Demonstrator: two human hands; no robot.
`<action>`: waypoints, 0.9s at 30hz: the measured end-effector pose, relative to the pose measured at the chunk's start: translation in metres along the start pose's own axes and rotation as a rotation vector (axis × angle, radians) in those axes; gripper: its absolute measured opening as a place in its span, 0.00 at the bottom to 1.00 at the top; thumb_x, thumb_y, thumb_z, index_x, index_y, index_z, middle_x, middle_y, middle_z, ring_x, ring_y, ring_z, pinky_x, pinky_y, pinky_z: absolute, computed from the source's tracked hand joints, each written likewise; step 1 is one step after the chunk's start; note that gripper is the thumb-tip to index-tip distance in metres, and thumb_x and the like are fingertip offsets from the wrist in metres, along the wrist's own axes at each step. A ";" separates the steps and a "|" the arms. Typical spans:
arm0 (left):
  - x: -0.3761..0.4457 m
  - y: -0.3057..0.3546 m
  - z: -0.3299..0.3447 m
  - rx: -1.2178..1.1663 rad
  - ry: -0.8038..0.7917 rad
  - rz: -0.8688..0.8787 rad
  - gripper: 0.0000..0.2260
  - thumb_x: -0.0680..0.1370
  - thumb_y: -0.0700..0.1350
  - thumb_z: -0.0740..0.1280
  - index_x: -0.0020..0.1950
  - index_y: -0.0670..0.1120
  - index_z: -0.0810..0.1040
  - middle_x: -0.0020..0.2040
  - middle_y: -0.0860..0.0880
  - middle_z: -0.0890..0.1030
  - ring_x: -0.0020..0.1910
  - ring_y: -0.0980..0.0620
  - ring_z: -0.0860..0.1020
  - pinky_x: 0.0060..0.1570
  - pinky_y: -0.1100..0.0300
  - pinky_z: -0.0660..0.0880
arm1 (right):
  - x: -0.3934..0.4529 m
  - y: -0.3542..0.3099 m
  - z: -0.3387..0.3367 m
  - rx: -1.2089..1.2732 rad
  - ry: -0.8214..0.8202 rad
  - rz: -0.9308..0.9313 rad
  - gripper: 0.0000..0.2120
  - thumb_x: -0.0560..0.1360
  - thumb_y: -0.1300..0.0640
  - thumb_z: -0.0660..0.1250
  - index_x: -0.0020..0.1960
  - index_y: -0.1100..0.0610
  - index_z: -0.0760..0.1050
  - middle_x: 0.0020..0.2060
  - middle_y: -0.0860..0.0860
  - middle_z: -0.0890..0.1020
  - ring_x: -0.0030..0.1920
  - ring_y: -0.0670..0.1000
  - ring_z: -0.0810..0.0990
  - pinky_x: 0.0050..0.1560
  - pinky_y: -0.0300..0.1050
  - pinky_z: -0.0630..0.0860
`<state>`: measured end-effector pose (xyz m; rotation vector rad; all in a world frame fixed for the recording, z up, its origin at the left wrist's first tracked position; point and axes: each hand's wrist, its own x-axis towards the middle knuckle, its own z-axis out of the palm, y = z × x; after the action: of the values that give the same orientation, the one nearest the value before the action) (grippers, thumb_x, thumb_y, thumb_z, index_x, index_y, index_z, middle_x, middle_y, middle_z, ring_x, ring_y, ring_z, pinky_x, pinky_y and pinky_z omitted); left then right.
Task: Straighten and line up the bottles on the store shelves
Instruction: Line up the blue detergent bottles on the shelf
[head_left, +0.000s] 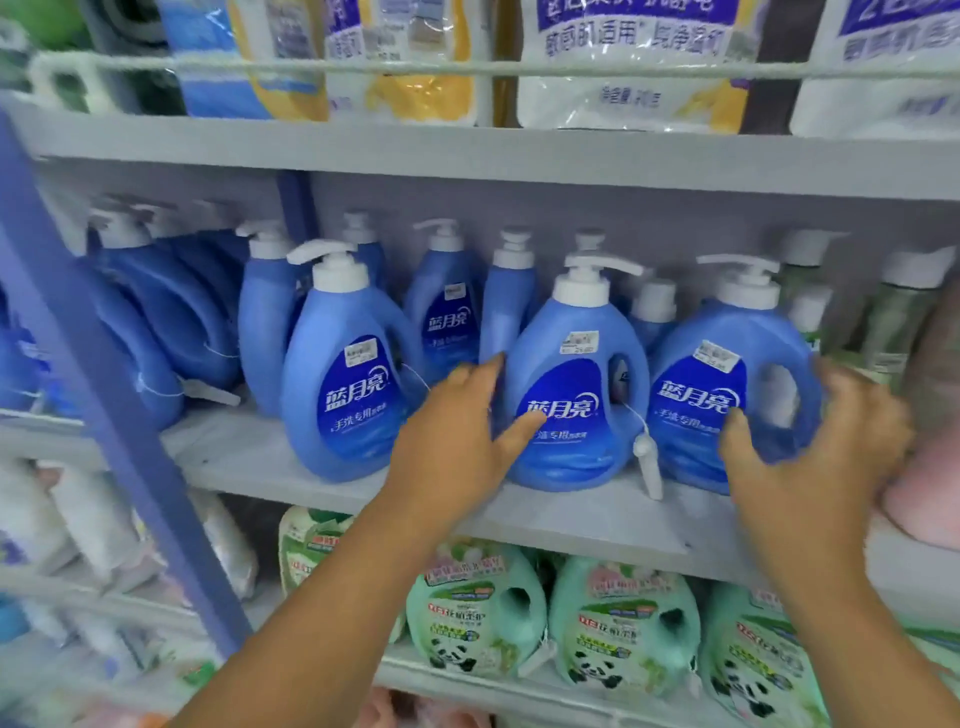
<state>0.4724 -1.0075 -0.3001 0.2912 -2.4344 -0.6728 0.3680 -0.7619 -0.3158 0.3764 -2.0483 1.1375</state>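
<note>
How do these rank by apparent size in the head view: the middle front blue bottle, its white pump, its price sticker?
1. middle front blue bottle
2. white pump
3. price sticker

Bare shelf (244, 457) lies open at the front edge left of the left blue bottle (345, 384). Between that bottle and the middle blue bottle (576, 395) a gap leads back, blocked behind by more bottles (447, 306). The middle and right blue bottle (727, 384) nearly touch.
</note>
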 end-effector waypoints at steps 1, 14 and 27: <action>-0.008 -0.001 -0.014 -0.050 0.133 0.056 0.22 0.79 0.61 0.66 0.71 0.56 0.73 0.59 0.57 0.77 0.57 0.54 0.79 0.55 0.51 0.79 | -0.002 -0.013 0.002 0.093 0.015 -0.099 0.25 0.72 0.56 0.72 0.66 0.62 0.72 0.61 0.61 0.72 0.65 0.57 0.69 0.68 0.40 0.65; -0.010 -0.099 -0.079 -0.382 0.243 -0.179 0.26 0.77 0.55 0.73 0.73 0.63 0.68 0.63 0.63 0.80 0.60 0.62 0.80 0.59 0.55 0.79 | -0.012 -0.134 0.056 0.539 -0.070 -0.188 0.19 0.77 0.55 0.70 0.66 0.49 0.69 0.62 0.51 0.76 0.62 0.47 0.76 0.61 0.32 0.70; 0.059 -0.179 -0.105 -0.247 0.523 -0.285 0.30 0.73 0.59 0.73 0.72 0.49 0.70 0.65 0.48 0.75 0.62 0.46 0.76 0.58 0.51 0.74 | 0.001 -0.237 0.178 0.337 -0.532 0.066 0.16 0.71 0.46 0.76 0.53 0.41 0.73 0.43 0.37 0.80 0.41 0.35 0.79 0.37 0.30 0.72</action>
<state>0.4965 -1.2220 -0.2922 0.6330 -1.8095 -0.8832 0.4187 -1.0416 -0.2300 0.8594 -2.3229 1.5550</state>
